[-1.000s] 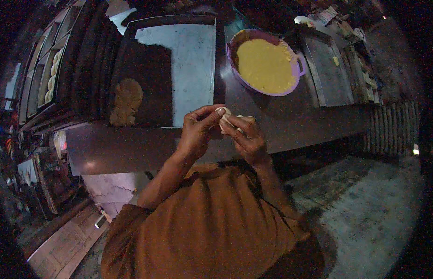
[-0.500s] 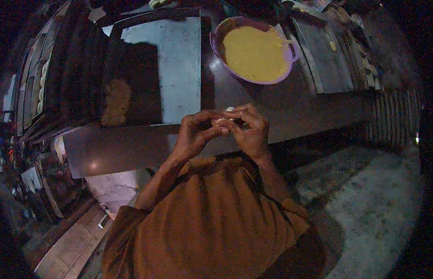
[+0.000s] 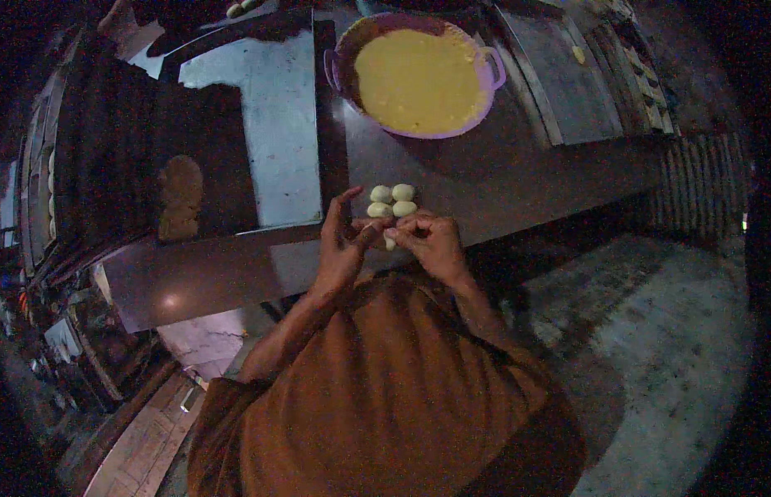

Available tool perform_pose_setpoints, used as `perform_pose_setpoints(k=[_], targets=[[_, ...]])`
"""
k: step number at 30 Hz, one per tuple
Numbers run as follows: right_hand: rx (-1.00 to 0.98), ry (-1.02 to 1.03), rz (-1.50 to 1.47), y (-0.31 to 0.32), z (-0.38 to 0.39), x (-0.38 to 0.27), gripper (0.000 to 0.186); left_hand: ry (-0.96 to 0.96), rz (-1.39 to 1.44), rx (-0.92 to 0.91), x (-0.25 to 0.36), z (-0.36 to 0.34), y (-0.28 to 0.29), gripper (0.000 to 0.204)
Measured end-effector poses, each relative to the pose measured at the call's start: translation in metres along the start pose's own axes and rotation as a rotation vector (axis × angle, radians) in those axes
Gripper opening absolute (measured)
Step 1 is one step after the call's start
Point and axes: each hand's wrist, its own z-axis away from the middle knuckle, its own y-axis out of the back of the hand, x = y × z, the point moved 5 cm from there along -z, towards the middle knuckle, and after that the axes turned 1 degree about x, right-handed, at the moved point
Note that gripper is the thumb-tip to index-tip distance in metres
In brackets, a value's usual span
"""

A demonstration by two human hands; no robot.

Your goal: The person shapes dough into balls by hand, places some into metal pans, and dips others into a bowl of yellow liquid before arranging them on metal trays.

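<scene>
My left hand (image 3: 343, 250) and my right hand (image 3: 436, 246) meet over the near edge of the brown table (image 3: 518, 195). Between their fingertips is a small pale piece of dough (image 3: 390, 241), its lower end hanging down. My right thumb and fingers pinch it. The left thumb and a finger close at its other side, while the left index finger stands raised and apart. Just beyond the fingertips, several smooth pale dough balls (image 3: 404, 192) sit close together in two rows on the table. My fingers partly cover the nearer ones.
A purple two-handled tub (image 3: 496, 73) of yellow filling-like mass stands farther back. To the left lies a metal tray (image 3: 282, 124), partly in dark shadow, with a brown patch (image 3: 180, 195) beside it. Another tray (image 3: 568, 83) is at right, with one pale piece (image 3: 578, 55).
My hands have moved slightly down and left in the picture, uncovering the dough balls. My left index finger has lifted away. The whole view has shifted a little.
</scene>
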Motion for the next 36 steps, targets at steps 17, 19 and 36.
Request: perform_pose_setpoints(k=[17,19,36], targets=[[0.155,0.312,0.425,0.035,-0.011,0.031,0.019,-0.229,0.136,-0.114,-0.001,-0.029,-0.013,0.063],[0.386,0.202,0.143,0.042,-0.016,0.048,0.020,-0.337,-0.214,0.049,0.012,-0.033,0.024,0.050],[0.530,0.219,0.375,-0.010,-0.014,0.016,0.021,-0.241,-1.651,0.952,0.068,0.019,0.374,0.026]])
